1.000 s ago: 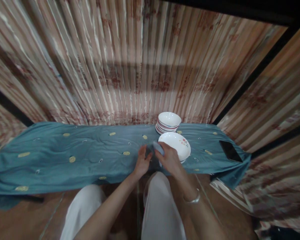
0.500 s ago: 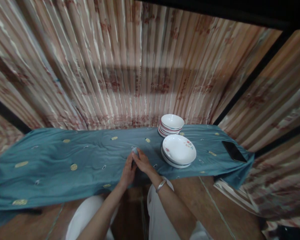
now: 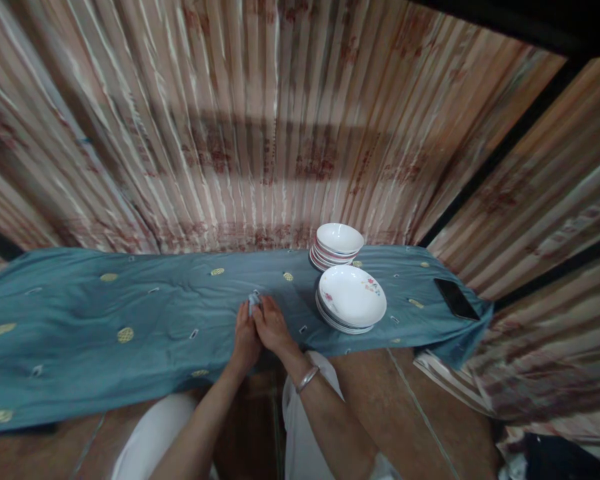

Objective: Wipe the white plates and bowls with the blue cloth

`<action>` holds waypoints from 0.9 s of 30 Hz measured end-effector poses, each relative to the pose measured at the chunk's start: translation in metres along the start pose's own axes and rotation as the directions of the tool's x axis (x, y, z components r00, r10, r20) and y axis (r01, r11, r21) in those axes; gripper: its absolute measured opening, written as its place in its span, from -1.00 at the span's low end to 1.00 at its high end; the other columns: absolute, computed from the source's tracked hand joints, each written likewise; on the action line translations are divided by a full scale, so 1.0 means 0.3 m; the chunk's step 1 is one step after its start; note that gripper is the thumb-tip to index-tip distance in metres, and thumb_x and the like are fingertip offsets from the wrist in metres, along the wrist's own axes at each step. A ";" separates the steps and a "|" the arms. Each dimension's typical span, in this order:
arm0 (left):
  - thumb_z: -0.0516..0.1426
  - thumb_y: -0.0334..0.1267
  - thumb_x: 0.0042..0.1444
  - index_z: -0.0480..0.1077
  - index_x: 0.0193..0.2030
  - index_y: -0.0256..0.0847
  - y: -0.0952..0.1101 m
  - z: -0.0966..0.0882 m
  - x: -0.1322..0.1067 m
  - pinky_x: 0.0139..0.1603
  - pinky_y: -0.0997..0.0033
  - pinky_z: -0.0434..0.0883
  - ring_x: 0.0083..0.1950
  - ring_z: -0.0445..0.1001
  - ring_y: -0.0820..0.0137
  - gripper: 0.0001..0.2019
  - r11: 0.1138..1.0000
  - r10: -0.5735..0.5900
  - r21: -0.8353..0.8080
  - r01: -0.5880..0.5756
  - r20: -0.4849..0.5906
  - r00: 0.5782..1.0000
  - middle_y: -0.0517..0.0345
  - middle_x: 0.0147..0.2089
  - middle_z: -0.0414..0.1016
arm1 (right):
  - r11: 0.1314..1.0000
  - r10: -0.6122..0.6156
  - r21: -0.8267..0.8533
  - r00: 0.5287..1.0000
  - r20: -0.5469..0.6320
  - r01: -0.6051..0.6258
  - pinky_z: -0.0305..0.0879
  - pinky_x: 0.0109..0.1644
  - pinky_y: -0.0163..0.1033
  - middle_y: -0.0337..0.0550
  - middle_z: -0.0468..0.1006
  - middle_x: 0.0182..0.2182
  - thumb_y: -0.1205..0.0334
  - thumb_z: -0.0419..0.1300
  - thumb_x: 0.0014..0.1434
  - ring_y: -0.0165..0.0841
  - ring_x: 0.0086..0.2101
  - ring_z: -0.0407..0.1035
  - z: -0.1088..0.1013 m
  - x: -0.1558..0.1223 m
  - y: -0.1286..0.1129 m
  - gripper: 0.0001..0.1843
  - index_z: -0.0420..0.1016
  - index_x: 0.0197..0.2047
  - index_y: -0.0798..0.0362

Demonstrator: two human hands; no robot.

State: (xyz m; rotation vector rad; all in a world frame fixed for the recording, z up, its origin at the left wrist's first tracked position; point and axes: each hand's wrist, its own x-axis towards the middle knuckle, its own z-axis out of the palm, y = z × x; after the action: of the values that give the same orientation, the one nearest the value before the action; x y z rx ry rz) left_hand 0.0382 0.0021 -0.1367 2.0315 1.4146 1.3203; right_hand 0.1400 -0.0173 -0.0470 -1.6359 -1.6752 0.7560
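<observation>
My left hand [image 3: 247, 337] and my right hand [image 3: 273, 325] are together over the front middle of the cloth-covered table. Between their fingers shows a small pale blue-grey, crumpled bit that looks like a cloth [image 3: 253, 301]; most of it is hidden by the hands. Both hands are closed around it. A silver bangle [image 3: 308, 379] circles my right wrist. To the right of my hands stands a stack of white plates [image 3: 353, 297], the top one with a floral pattern. Behind it is a stack of white bowls [image 3: 339, 240] with reddish bands on their sides.
A teal tablecloth [image 3: 170, 333] with yellow pineapple prints covers the long table. A black phone [image 3: 456, 299] lies near its right end. Pleated curtains [image 3: 230, 133] hang behind, and a dark frame bar [image 3: 500, 153] slants down at the right. My knees are under the front edge.
The whole view has shifted, so the table and dishes appear slightly further left. My hands stay together around the bit of cloth, with the fingers slightly rearranged.
</observation>
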 end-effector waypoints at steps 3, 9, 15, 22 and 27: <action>0.04 -0.36 0.15 0.32 0.32 -0.23 -0.002 -0.005 -0.014 0.46 -0.18 0.08 0.51 0.06 0.01 -0.45 0.998 -0.061 0.005 0.061 -0.007 0.998 -0.19 0.48 0.12 | 0.997 -0.074 -0.013 0.995 -0.067 0.074 0.07 0.43 0.09 0.22 0.27 0.35 0.08 -0.03 0.40 -0.09 0.36 0.13 -0.042 -0.031 0.013 -0.41 0.26 0.36 0.25; 0.03 -0.45 0.11 0.21 0.40 -0.21 0.039 -0.032 -0.028 0.48 -0.15 0.02 0.54 -0.03 0.02 -0.34 0.996 -0.084 0.008 0.084 0.027 0.996 -0.16 0.55 -0.07 | 0.973 -0.230 -0.041 0.937 -0.262 0.228 0.19 0.39 0.07 0.12 0.36 0.30 0.02 -0.07 0.42 -0.14 0.31 0.23 -0.221 -0.170 0.053 -0.44 0.34 0.33 0.13; 0.04 -0.48 0.09 0.16 0.43 -0.18 0.045 -0.040 -0.033 0.48 -0.18 0.03 0.55 -0.06 0.00 -0.30 0.997 -0.052 0.064 0.050 0.029 0.998 -0.15 0.56 -0.06 | 0.995 -0.100 -0.060 0.896 -0.432 0.082 0.34 0.29 0.04 0.05 0.51 0.19 0.01 -0.04 0.41 -0.16 0.20 0.39 -0.421 -0.444 0.258 -0.51 0.46 0.23 0.05; -0.04 -0.50 0.14 0.40 0.26 -0.07 0.082 -0.055 -0.035 0.46 -0.28 0.01 0.57 -0.16 0.04 -0.42 0.986 0.103 0.122 -0.115 0.100 0.990 0.03 0.50 0.14 | 0.948 0.126 -0.124 0.706 -0.697 -0.292 0.39 0.16 0.19 0.29 0.55 0.06 -0.29 -0.07 0.22 0.01 0.02 0.49 -0.763 -0.507 0.684 -0.24 0.48 0.12 0.18; -0.02 -0.35 0.28 0.51 0.13 -0.17 0.121 -0.053 -0.050 0.39 -0.34 0.13 0.54 -0.03 -0.06 -0.61 0.970 0.099 0.205 -0.131 0.159 0.982 -0.14 0.41 0.29 | 0.838 0.059 -0.310 0.640 -0.766 -0.449 0.24 0.18 0.37 0.61 0.43 0.03 -0.35 -0.14 0.12 0.27 0.15 0.29 -1.068 -0.406 0.928 -0.05 0.39 0.10 0.43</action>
State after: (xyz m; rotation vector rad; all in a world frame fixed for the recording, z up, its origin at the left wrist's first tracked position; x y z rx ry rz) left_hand 0.0439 -0.0308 -0.1106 2.3313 1.4443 1.0723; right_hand 0.5627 -0.1409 -0.0798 -2.1663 -1.0510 -0.2732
